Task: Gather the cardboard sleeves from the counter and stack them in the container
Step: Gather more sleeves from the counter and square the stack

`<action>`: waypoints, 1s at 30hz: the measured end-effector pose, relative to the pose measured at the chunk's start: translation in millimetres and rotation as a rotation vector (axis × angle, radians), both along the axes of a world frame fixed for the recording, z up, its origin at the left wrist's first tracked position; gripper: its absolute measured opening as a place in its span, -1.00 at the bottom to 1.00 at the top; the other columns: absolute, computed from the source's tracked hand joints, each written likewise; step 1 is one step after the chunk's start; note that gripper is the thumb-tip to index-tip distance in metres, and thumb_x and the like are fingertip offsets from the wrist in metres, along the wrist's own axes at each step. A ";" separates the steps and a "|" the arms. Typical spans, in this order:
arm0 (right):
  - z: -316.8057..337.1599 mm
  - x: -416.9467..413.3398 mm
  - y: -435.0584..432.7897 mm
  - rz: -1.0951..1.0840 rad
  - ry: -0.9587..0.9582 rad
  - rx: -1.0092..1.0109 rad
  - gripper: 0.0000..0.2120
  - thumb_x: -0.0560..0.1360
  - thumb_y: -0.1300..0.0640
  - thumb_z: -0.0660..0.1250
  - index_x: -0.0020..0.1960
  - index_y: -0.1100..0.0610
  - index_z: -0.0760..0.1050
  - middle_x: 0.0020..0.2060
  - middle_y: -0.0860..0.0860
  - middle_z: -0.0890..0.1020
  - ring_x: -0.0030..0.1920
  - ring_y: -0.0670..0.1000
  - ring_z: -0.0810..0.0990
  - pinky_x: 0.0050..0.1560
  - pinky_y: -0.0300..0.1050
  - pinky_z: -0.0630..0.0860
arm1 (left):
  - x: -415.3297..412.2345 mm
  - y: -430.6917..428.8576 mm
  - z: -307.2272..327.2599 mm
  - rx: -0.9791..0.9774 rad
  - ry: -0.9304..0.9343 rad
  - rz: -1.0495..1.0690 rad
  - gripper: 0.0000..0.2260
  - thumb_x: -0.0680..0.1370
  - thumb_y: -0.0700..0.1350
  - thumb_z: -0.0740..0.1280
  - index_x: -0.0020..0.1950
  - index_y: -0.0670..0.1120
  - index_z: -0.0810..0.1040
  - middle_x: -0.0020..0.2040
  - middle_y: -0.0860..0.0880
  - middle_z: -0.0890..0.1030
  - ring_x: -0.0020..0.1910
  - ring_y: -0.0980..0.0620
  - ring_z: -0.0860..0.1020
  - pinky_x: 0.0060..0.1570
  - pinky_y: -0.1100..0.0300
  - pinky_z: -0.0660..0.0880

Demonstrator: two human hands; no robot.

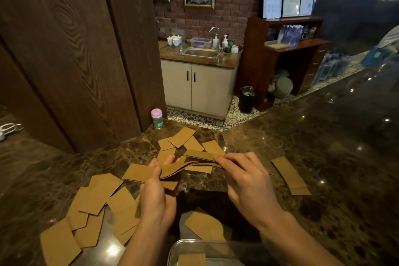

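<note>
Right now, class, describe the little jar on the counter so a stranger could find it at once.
Follow the marble counter to its far edge by the wood wall. Past the farthest sleeves stands the jar: the only upright thing there, pink lid, green label.

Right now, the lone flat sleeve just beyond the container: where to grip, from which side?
Take the sleeve by its far-left corner, coming from the left. It lies flat on the counter, so peel that corner up, then pinch across its thickness. Its near end hides behind the container rim; nothing overlaps the left side.
</note>
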State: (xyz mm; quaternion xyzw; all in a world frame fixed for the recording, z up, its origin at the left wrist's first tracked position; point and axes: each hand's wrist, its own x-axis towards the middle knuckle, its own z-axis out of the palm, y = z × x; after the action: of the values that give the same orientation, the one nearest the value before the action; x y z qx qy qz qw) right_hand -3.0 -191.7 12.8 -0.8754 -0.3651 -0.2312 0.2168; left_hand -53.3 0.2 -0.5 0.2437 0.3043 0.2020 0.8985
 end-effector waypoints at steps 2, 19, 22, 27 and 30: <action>1.7 -0.1 1.9 -0.009 -0.005 0.027 -0.47 0.33 0.35 0.59 0.28 0.12 0.66 0.09 0.04 0.70 0.01 0.10 0.63 -0.04 -0.02 0.65 | 1.0 -0.9 0.0 0.026 0.006 0.028 -0.62 0.72 -0.11 0.15 0.55 0.01 0.31 0.15 -0.10 0.73 0.25 -0.13 0.63 0.34 -0.25 0.44; 20.7 -34.9 45.3 0.058 0.402 -0.078 -0.41 0.64 -0.24 -0.11 0.56 -0.08 0.32 0.10 -0.07 0.29 0.18 -0.04 0.31 0.21 -0.03 0.48 | -21.8 -43.4 27.4 0.071 -0.128 -0.409 -0.58 0.61 0.07 0.29 0.14 -0.27 0.69 0.18 -0.30 0.66 0.23 -0.18 0.62 0.44 -0.12 0.37; 25.4 -24.0 36.0 0.122 0.497 0.000 -0.55 0.70 -0.11 0.07 0.57 -0.12 0.35 0.13 -0.13 0.33 0.22 -0.13 0.29 0.29 -0.22 0.33 | -24.1 -35.5 26.5 0.055 -0.081 -0.364 -0.60 0.59 -0.06 0.33 0.31 -0.32 0.57 0.29 -0.37 0.58 0.19 -0.23 0.63 0.27 -0.11 0.54; 27.0 -16.0 25.9 0.042 0.691 0.271 -0.44 0.53 -0.18 0.45 0.48 -0.31 0.35 0.23 -0.24 0.36 0.25 -0.20 0.42 0.23 -0.20 0.50 | -25.6 -27.7 26.5 0.192 -0.095 -0.385 -0.76 0.61 -0.15 0.33 0.25 -0.16 0.63 0.10 -0.26 0.72 -0.02 -0.20 0.73 -0.20 0.00 0.68; 27.9 -11.2 25.2 -0.013 0.891 0.510 -0.27 0.43 -0.09 0.59 0.49 -0.24 0.32 0.14 -0.16 0.59 0.04 -0.12 0.65 -0.01 -0.18 0.65 | -29.9 -25.6 27.1 0.218 -0.140 -0.424 -0.63 0.54 -0.21 0.36 0.35 -0.18 0.53 0.09 -0.24 0.72 0.02 -0.19 0.72 -0.15 -0.02 0.68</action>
State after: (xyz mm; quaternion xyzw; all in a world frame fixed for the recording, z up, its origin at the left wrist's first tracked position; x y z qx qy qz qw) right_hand -14.2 -166.5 40.7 -0.8106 -0.1636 0.0814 0.5564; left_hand -83.2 -25.4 26.6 0.3828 0.1600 0.0568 0.9081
